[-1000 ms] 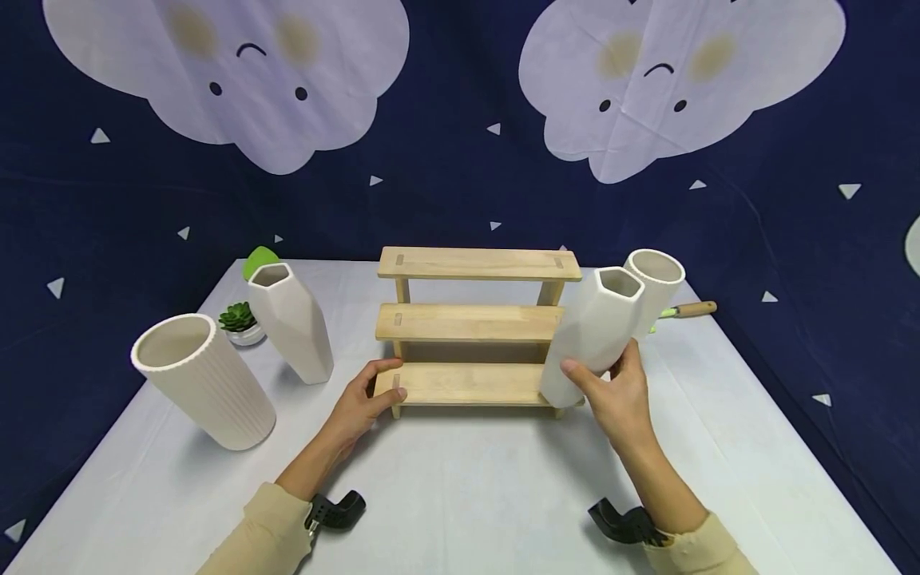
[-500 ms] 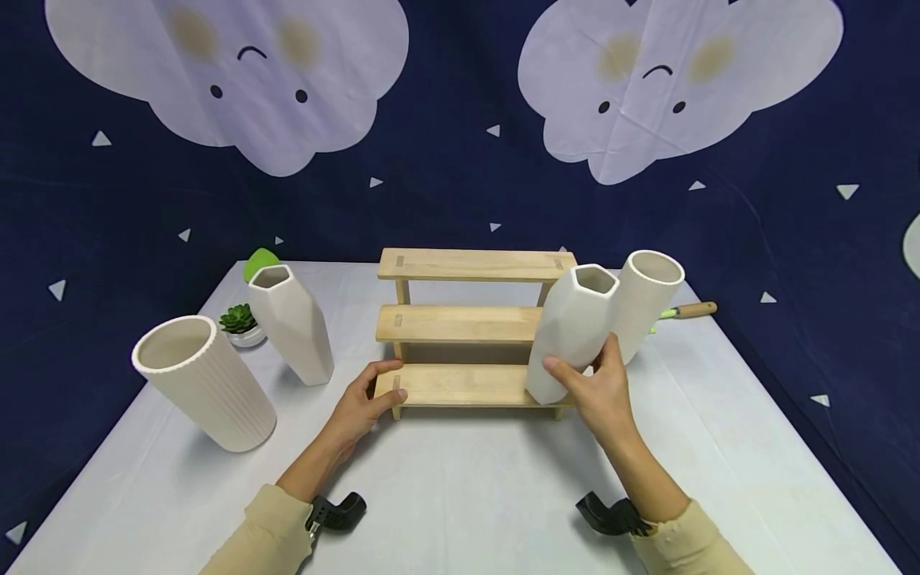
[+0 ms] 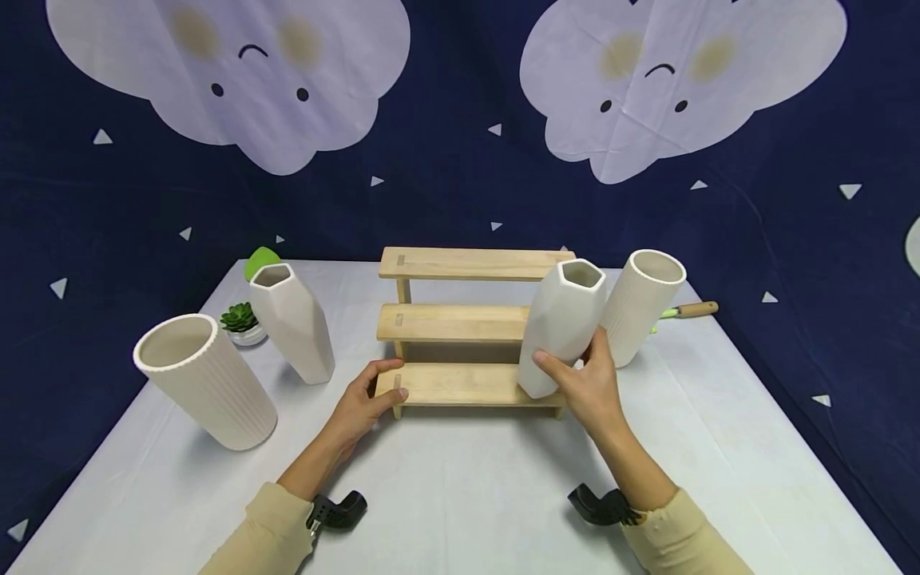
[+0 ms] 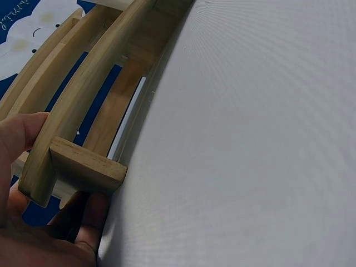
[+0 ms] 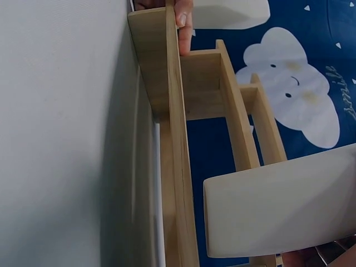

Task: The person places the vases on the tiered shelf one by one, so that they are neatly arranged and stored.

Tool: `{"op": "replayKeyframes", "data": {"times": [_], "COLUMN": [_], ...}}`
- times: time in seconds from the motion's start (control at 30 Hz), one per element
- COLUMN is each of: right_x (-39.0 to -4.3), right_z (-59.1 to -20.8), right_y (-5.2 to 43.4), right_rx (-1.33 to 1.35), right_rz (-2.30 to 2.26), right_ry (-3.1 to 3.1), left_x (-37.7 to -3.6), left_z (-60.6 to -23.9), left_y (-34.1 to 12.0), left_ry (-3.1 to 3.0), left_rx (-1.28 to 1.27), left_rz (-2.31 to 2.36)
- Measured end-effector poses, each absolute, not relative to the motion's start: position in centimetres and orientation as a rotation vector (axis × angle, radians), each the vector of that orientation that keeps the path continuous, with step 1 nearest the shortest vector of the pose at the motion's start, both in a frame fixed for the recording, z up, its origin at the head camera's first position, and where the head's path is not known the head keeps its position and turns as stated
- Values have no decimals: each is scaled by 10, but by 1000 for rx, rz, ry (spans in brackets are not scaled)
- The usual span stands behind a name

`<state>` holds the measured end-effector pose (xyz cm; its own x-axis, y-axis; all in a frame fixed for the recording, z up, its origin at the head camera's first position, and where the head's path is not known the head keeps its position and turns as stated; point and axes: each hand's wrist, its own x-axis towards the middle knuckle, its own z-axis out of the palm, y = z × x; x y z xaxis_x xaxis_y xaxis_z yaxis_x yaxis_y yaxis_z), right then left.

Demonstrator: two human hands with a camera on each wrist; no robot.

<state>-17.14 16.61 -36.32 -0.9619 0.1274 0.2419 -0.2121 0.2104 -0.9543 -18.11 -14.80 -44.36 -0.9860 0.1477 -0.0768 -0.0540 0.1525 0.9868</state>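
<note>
Right hand [image 3: 585, 387] wrapped around the lower body of a white faceted vase [image 3: 561, 323], thumb in front and fingers curled behind, holding it tilted with its base over the right end of the lowest step of a three-step wooden rack [image 3: 460, 323]; whether the base touches the step cannot be told. Left hand [image 3: 366, 399] clasped on the left end of that same lowest step, thumb on the front edge and fingers on top, seen close in the left wrist view pinching the end of the plank [image 4: 83, 119]. In the right wrist view, the vase's pale body [image 5: 278, 208] hanging just beside the rack's boards. Cream sleeves and a black wrist mount on each arm. Rack standing at the middle of a white-covered table [image 3: 460, 495], toward its far edge. Just right of the held vase, a ribbed white vase [image 3: 640, 307] upright near the far right corner, a wooden-handled tool [image 3: 686, 310] lying behind it. Toward the far left corner, a second faceted vase [image 3: 291, 319], a small potted succulent [image 3: 239, 319] and a green object [image 3: 259, 259]. Near the left edge, a wide ribbed vase [image 3: 204, 379]. Behind everything, a dark blue cloud-patterned backdrop [image 3: 460, 184].
</note>
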Motion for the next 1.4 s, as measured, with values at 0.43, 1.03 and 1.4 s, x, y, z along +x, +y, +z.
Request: {"op": "replayKeyframes", "data": {"times": [0.43,1.03,1.4], "right_x": [-176,-179,-180], "right_z": [-367,-369,-370], "right_y": [158,149,145], "right_rx": [65,67,88], "right_rz": [1816,1805,1803], "right_ry": [-2232,-2299,-2317], "left_x": [-182,-182,-183], "left_z": [-445,-445,-447], "left_y": [-148,-148,-147], "left_ry": [2256,2270,2266], "left_rx": [90,93,90], "left_rz": [1954,1943,1960]}}
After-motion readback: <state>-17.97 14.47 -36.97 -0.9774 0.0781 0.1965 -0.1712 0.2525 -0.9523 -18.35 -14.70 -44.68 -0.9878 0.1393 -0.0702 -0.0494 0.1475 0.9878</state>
